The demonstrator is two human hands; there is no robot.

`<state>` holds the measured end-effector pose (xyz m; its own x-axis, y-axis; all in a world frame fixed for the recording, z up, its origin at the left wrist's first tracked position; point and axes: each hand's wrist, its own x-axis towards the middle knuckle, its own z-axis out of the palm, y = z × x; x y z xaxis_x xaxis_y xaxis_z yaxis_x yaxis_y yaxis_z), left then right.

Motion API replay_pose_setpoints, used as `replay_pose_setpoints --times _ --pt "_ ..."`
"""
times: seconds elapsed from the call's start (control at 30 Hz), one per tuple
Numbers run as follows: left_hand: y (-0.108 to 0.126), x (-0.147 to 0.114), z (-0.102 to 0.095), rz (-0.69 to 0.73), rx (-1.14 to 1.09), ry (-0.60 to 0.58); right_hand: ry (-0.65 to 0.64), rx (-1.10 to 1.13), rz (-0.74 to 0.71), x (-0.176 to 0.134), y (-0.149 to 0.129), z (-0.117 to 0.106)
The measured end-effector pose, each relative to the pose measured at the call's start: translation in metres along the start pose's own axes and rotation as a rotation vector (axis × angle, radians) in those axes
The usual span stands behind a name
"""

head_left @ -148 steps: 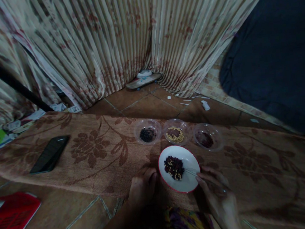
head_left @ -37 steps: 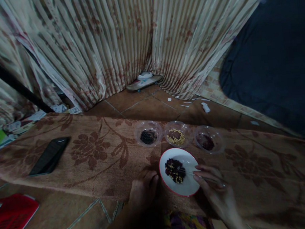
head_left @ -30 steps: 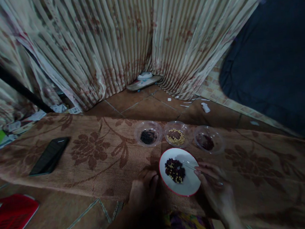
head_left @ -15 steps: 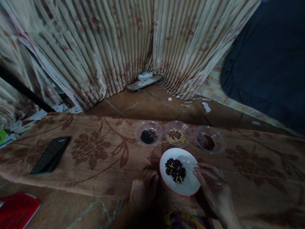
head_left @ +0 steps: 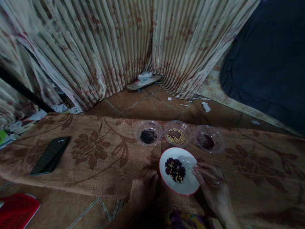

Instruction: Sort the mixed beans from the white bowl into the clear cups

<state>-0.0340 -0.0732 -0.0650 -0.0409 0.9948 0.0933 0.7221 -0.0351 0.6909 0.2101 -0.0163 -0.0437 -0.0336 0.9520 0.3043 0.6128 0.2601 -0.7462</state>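
My right hand (head_left: 213, 184) pinches slim metal tweezers (head_left: 188, 166), whose tips reach over a white plate with a red rim (head_left: 193, 186). A pile of mixed dark and yellow beans (head_left: 175, 170) lies on the plate's left half, close to the tips. Left of the plate, my left hand (head_left: 143, 189) rests on the tablecloth with its fingers curled in and nothing showing in them. Behind the plate stand three clear bowls: one with black beans (head_left: 147, 136), one with yellow beans (head_left: 175, 136), one with dark red beans (head_left: 207, 141).
A brown flowered cloth (head_left: 114, 168) covers the low table. A dark phone (head_left: 50, 155) lies on its left part. Beyond are striped curtains (head_left: 113, 42), a skateboard (head_left: 144, 83) and white scraps (head_left: 206, 106) on the tiled floor. A red bag (head_left: 14, 218) lies at lower left.
Almost nothing differs. The tweezers and my right hand keep nearly the same place over the plate, and my left hand stays still.
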Motion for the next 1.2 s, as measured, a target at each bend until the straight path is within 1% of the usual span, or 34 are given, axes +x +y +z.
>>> replay_pose_setpoints --times 0.33,0.5,0.83,1.2 --pt "0.0028 0.0005 -0.0024 0.014 0.011 0.020 -0.003 -0.005 -0.028 0.0003 -0.0017 -0.0010" --pt "0.0041 0.0009 -0.0037 0.009 0.019 0.007 0.005 -0.020 -0.046 0.0003 -0.0002 -0.0003" --pt "0.0032 0.0008 -0.0024 -0.008 0.012 0.003 0.011 -0.006 0.005 -0.0032 0.0002 0.0007" --pt "0.0029 0.0000 -0.0027 0.006 0.014 -0.001 0.020 0.011 -0.031 -0.0044 0.0015 0.0012"
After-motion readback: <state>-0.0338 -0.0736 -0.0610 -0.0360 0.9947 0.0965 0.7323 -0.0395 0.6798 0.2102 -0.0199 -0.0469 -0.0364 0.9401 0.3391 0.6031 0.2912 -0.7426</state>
